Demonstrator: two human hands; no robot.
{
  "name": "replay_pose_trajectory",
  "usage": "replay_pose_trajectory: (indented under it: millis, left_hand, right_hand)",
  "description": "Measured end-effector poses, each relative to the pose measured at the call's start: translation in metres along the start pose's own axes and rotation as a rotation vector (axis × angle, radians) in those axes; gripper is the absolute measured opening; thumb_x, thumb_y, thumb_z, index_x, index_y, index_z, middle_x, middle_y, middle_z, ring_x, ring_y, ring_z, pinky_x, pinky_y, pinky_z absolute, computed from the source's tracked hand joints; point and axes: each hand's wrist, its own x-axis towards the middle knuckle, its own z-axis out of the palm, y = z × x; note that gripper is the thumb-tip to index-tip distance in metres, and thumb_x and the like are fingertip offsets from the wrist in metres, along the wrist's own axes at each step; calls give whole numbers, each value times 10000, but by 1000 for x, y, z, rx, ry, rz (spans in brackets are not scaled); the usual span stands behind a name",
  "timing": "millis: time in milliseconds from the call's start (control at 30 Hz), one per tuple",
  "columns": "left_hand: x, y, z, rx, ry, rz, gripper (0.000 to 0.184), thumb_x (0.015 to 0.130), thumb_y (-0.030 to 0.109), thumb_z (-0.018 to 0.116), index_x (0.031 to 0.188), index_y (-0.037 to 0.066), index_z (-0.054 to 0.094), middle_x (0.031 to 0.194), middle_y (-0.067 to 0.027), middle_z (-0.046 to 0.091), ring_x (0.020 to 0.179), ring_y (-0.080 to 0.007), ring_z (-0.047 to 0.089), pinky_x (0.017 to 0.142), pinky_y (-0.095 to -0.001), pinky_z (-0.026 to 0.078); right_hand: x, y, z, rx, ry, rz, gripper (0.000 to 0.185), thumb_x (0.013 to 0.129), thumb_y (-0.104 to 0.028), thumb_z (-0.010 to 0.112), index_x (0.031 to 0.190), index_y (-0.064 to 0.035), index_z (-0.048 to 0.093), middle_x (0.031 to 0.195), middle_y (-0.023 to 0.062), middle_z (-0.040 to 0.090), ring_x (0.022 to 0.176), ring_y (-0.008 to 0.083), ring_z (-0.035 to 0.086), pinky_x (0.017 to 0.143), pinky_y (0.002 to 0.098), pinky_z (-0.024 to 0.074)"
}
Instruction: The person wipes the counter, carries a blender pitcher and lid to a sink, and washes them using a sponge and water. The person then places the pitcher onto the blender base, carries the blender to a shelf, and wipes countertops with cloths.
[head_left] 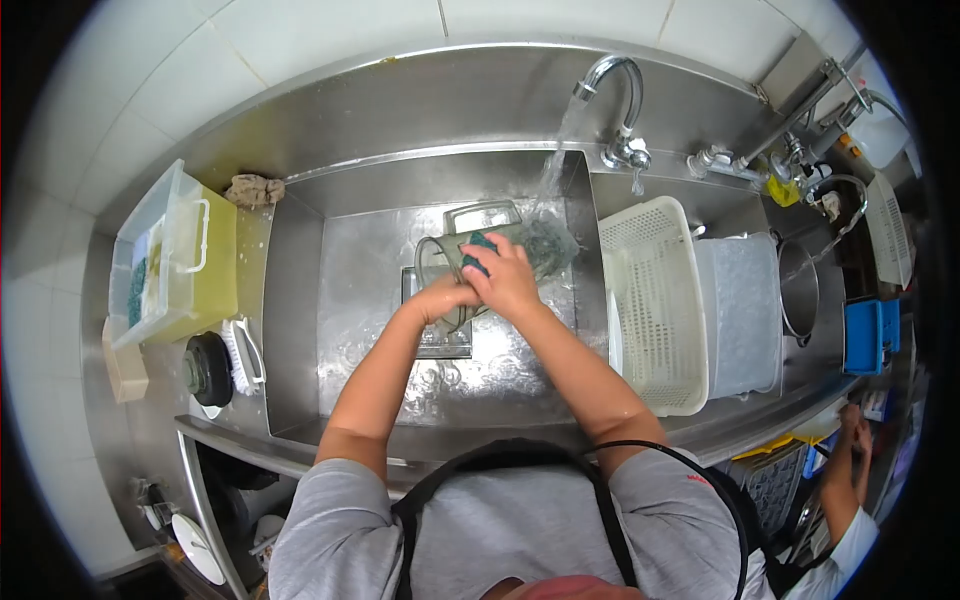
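A see-through grey plastic pitcher lies on its side over the sink basin, its mouth to the left and its handle on the far side. My right hand is closed on a dark green scouring pad and presses it against the pitcher's side. At the pitcher's mouth, my left hand grips near the rim, its fingertips partly hidden. Water runs from the curved faucet and falls by the pitcher's base end. Shallow water and suds wet the basin floor.
Left of the basin stand a clear tub of yellowish liquid, a white scrub brush, a dark round object and a crumpled brown cloth. To the right are a white perforated basket and a metal pot. Another person's arm shows lower right.
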Motion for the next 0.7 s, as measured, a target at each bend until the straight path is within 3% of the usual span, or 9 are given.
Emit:
replay_pose_trajectory:
  millis: [67,133,200,300,367,467,567,633,700]
  left_hand:
    - [2,-7,-2,-134,85,-54,472,774,34,411,1229,86,295,1060,-134,509,978,-219,496,854,-306,370]
    - [-9,-11,13,-155,184,-30,388,811,88,414,1192,72,343,1032,-132,519,930,-211,522,825,-305,395]
    - [-11,-25,14,-111,139,35,346,820,89,427,1158,52,362,1014,-130,527,938,-210,515,814,-290,402]
    - [-12,-26,21,-15,131,78,323,813,55,419,1132,40,377,979,-114,539,916,-200,522,803,-287,407]
    - [-10,-19,24,63,171,129,309,803,22,395,1112,29,386,939,-109,550,876,-188,537,788,-284,413]
    - [-13,-20,17,118,183,83,304,800,10,384,1104,14,384,907,-99,554,861,-185,540,789,-288,414]
    - [-17,-30,14,-94,209,75,301,804,36,416,1102,5,381,926,-115,550,857,-194,541,773,-293,424]
    - [-16,-25,14,-113,256,59,301,808,48,426,1103,7,379,937,-126,548,841,-197,546,755,-295,432]
    - [-12,-16,13,-89,331,72,292,809,47,419,1095,9,377,926,-138,551,806,-196,557,718,-293,444]
  right_hand:
    - [-3,5,4,41,-39,-58,280,705,-268,574,980,-221,560,1121,72,439,949,299,432,819,359,379]
    - [-1,36,9,-80,-12,74,251,700,-244,580,949,-212,567,1081,68,458,933,290,445,803,357,388]
    - [5,58,7,-143,-19,257,230,699,-247,580,925,-204,572,1062,66,465,924,285,453,798,358,389]
    - [13,41,15,-19,-43,248,206,695,-251,582,893,-195,578,1041,66,471,915,280,459,797,361,388]
    - [6,-15,9,32,-38,-18,203,682,-218,596,881,-178,581,1034,76,476,927,292,453,800,362,388]
    - [6,-7,24,147,-71,-161,211,687,-255,587,891,-202,582,1046,65,470,918,287,457,813,364,380]
    - [12,47,21,-64,16,52,221,703,-277,569,913,-211,578,1064,89,455,945,297,452,793,379,394]
    - [25,72,10,-55,-60,366,269,708,-326,565,925,-166,576,1030,123,487,927,317,474,783,380,403]
    - [39,72,-15,57,-112,325,326,699,-357,574,922,-119,572,984,153,515,906,321,493,778,371,404]
